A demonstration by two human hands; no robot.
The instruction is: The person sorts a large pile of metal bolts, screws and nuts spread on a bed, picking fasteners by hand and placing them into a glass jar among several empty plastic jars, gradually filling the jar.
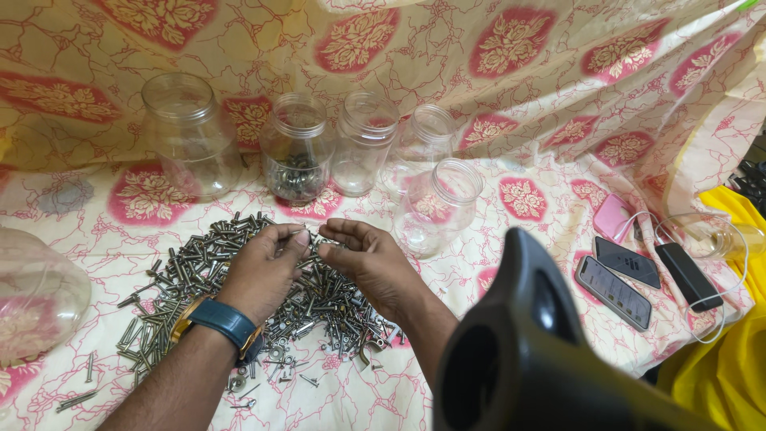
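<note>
Head view: small screw (pixel 307 234) pinched between fingertips of both hands, held just above heap of screws and bolts (pixel 239 287) spread on floral cloth (pixel 519 120). Left hand (pixel 263 267) and right hand (pixel 371 259) close together, fingers curled, tips meeting on screw. Blue watch (pixel 223 321) on left wrist. Behind heap: row of clear jars, one jar with screws (pixel 297 156) inside. Right of cloth: two phones (pixel 618 275), black power bank (pixel 688 275), white cable. Dark rounded object (pixel 527 359) blocks lower right.
</note>
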